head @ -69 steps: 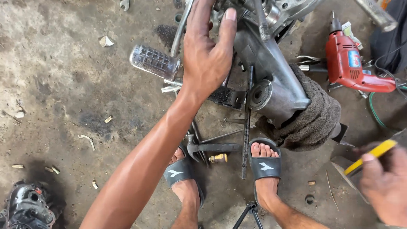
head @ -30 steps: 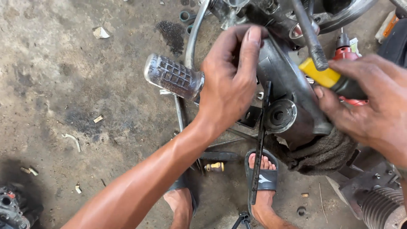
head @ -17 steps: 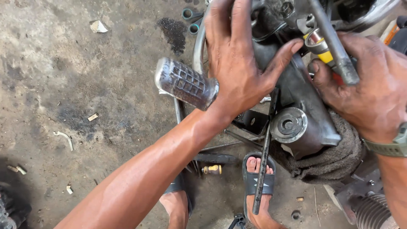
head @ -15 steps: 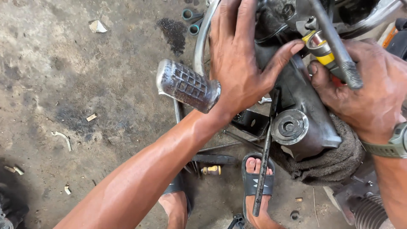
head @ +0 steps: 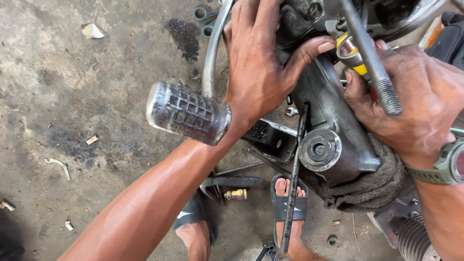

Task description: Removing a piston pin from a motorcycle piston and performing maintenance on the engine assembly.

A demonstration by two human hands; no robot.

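View from above of a person crouched over a dirty concrete floor (head: 72,87), working on a grey metal engine casing (head: 333,140). Nearest the viewer, two feet in black sandals (head: 289,208) stand on the floor, with a thin dark rod (head: 294,193) running up between them toward the casing and a small brass fitting (head: 236,194) lying beside the left foot. The bare left forearm rises from the bottom edge, passing just under a ribbed metal footpeg (head: 188,112) that juts out to the left. The left hand (head: 261,63) is spread flat and wide over the upper part of the casing, fingers stretched upward and thumb angled out to the right, pressing on it rather than closing round anything. The casing rests on a dark, oily rag (head: 372,186), its round boss facing the viewer. On the right, the right hand (head: 411,101), with an olive wristwatch (head: 447,164), is curled closed around a yellow-handled tool (head: 352,54) held against the casing; what the tool's tip meets is hidden, so its kind is hard to tell. A long threaded steel rod (head: 372,58) crosses in front of that hand. Farther off, a curved chrome tube (head: 213,53) arcs past the left hand, and beyond it lie ring spanner ends (head: 205,17) and a dark oil stain (head: 183,36).
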